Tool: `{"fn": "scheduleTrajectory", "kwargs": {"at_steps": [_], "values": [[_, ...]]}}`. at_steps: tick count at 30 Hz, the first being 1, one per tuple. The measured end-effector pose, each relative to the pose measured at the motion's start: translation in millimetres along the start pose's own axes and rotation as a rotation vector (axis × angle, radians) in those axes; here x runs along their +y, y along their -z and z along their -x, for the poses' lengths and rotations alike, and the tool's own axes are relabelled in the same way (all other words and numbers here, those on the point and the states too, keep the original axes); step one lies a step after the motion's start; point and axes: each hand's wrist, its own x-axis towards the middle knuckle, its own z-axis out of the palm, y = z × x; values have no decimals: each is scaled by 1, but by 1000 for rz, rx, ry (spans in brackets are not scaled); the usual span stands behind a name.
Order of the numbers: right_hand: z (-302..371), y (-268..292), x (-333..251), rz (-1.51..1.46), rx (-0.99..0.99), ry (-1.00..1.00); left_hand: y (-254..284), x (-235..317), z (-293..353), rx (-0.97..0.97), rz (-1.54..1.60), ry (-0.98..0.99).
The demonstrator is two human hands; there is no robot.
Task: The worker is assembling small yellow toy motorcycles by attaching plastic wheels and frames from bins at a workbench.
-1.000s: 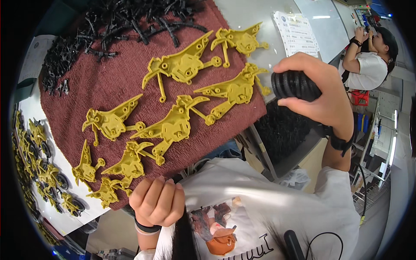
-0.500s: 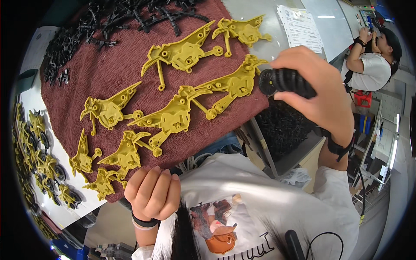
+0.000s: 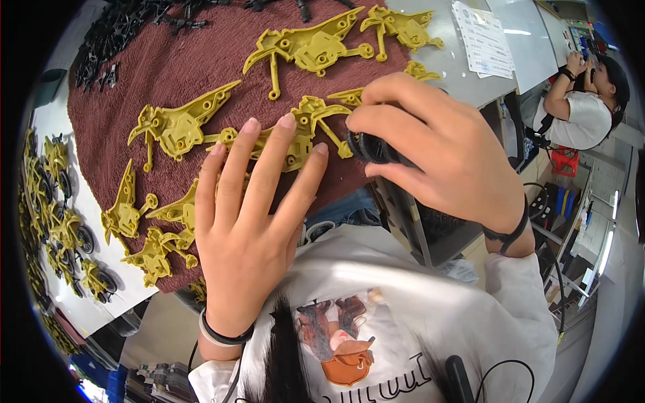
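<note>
My right hand (image 3: 443, 151) is closed round a stack of small black toy wheels (image 3: 375, 148), at the right edge of a maroon towel (image 3: 201, 60). My left hand (image 3: 248, 221) lies with fingers spread over a yellow plastic toy motorcycle body piece (image 3: 312, 111), partly covering it. Whether its fingertips press on the piece, I cannot tell. Several similar yellow pieces lie around: one at the far side (image 3: 316, 50), another to the left (image 3: 178, 127), smaller ones at the near left (image 3: 151, 255). A further yellow piece (image 3: 423, 70) is mostly hidden behind my right hand.
Black plastic parts (image 3: 127, 37) are heaped at the towel's far left. Toy motorcycles (image 3: 84, 238) with black wheels stand on the white table at left. Paper sheets (image 3: 480, 40) lie far right. Beyond, a person (image 3: 578, 114) sits near a red stool (image 3: 564, 162).
My left hand has opened from curled fingers and moved up over the yellow pieces. My right hand has come left and nearer with the wheels. The view has shifted slightly.
</note>
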Motion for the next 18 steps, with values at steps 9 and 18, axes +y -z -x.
{"fn": "scheduleTrajectory", "kwargs": {"at_steps": [9,18], "values": [[-4,-5,-7,181,-25,-1,1,-4,10,26,-20,43],[-8,3,-22,-33,54,-23,8,-12,32,161,-28,21]]}}
